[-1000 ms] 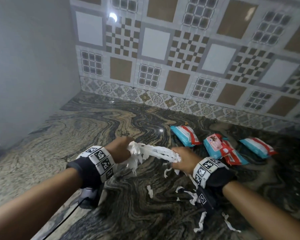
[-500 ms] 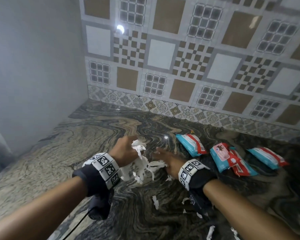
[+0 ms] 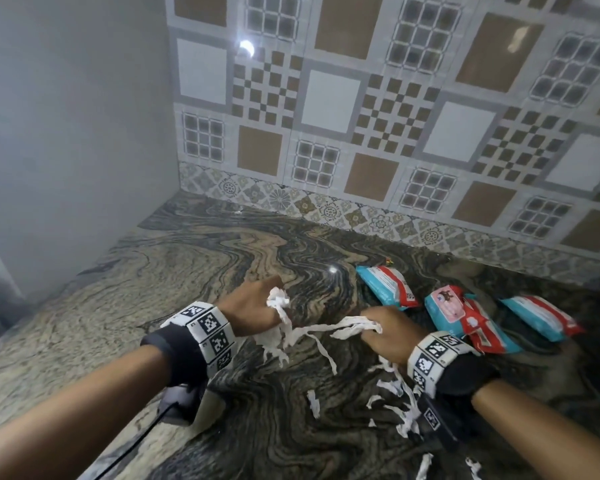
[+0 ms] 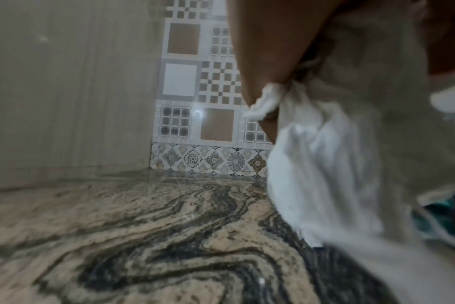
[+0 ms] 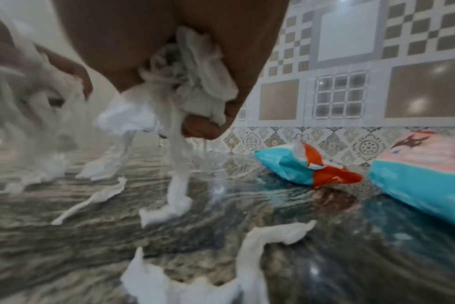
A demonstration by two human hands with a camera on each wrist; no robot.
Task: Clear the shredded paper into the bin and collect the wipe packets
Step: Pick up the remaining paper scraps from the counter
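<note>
My left hand (image 3: 257,306) grips a wad of white shredded paper (image 3: 278,301), and strips hang from it to the marble counter (image 3: 153,306). In the left wrist view the paper (image 4: 325,164) fills the right side under the fingers. My right hand (image 3: 388,330) clutches another bunch of strips (image 3: 354,325) that stretches across to the left hand; the right wrist view shows that bunch (image 5: 192,82) balled in the curled fingers. Loose strips (image 3: 392,400) lie near my right wrist. Several blue and red wipe packets (image 3: 388,285) (image 3: 465,317) (image 3: 541,317) lie to the right.
A patterned tile wall (image 3: 361,133) backs the counter, and a plain grey wall (image 3: 66,133) closes the left side. The counter's front edge runs under my left forearm. No bin shows in any view.
My hands came together over the paper, then drew apart again, each holding a bunch with strips stretched between them. The view shifted slightly.
</note>
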